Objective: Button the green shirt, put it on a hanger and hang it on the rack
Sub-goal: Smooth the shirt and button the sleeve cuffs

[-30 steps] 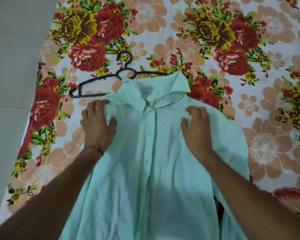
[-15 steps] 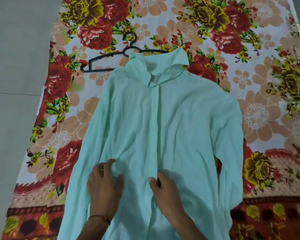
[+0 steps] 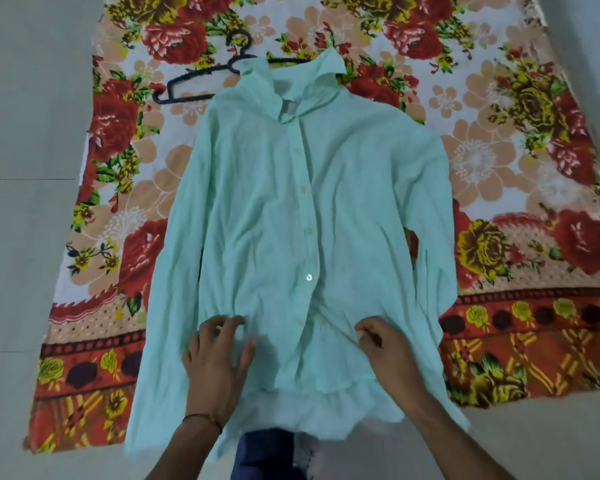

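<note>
The green shirt [image 3: 291,216] lies flat and face up on a floral blanket, its front placket closed with several buttons down the middle and its sleeves folded along the sides. My left hand [image 3: 215,362] rests flat on the lower left of the shirt, fingers spread. At the lower right my right hand [image 3: 385,348] pinches a fold of the fabric between thumb and fingers. A black hanger [image 3: 219,72] lies on the blanket behind the collar, its right arm hidden under the shirt. No rack is in view.
The floral blanket [image 3: 499,168] is spread on a pale tiled floor [image 3: 25,168], which shows at the left and at the bottom right. A dark blue cloth shape [image 3: 264,455] sits at the bottom edge, under the shirt's hem.
Both hands slid down the shirt from the shoulders to the lower front and moved apart near the hem. The view pulled back, so more of the shirt and blanket shows.
</note>
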